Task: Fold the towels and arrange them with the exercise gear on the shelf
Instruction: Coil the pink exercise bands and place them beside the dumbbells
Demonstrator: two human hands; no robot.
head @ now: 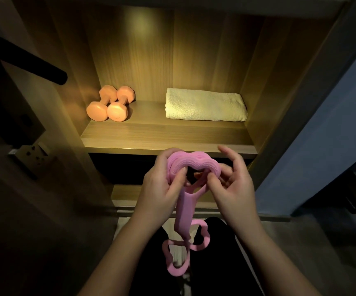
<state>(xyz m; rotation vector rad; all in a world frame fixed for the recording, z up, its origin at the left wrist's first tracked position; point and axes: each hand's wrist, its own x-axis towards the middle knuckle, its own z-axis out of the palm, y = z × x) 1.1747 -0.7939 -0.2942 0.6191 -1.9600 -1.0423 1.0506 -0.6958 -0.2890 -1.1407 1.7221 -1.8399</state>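
In the head view, a lit wooden shelf (151,133) is seen straight ahead, and two kinds of things are held in it. At its left, two orange dumbbells (117,111) are laid side by side and touching, their long axes running from the front of the shelf toward the back wall, tilted a little to the right. At its right, well apart from them, a cream towel (205,105) is laid flat and folded, its long axis running left to right along the shelf's front edge. The compartment below is dark, and what it holds cannot be told. A pink resistance band (183,210) is held up in front of the shelf's front edge, not on the shelf. Its long axis is nearly vertical in the picture: a ribbed loop is at the top, a flat stem runs down toward the person, and two further loops hang at the bottom over dark trousers. The top loop's left side is gripped by the left hand (162,186), its fingers curled round it. The loop's right side is pinched between thumb and forefinger of the right hand (234,184), while the other fingers are raised and loosely spread. A black door handle (34,63) is seen at the far left.
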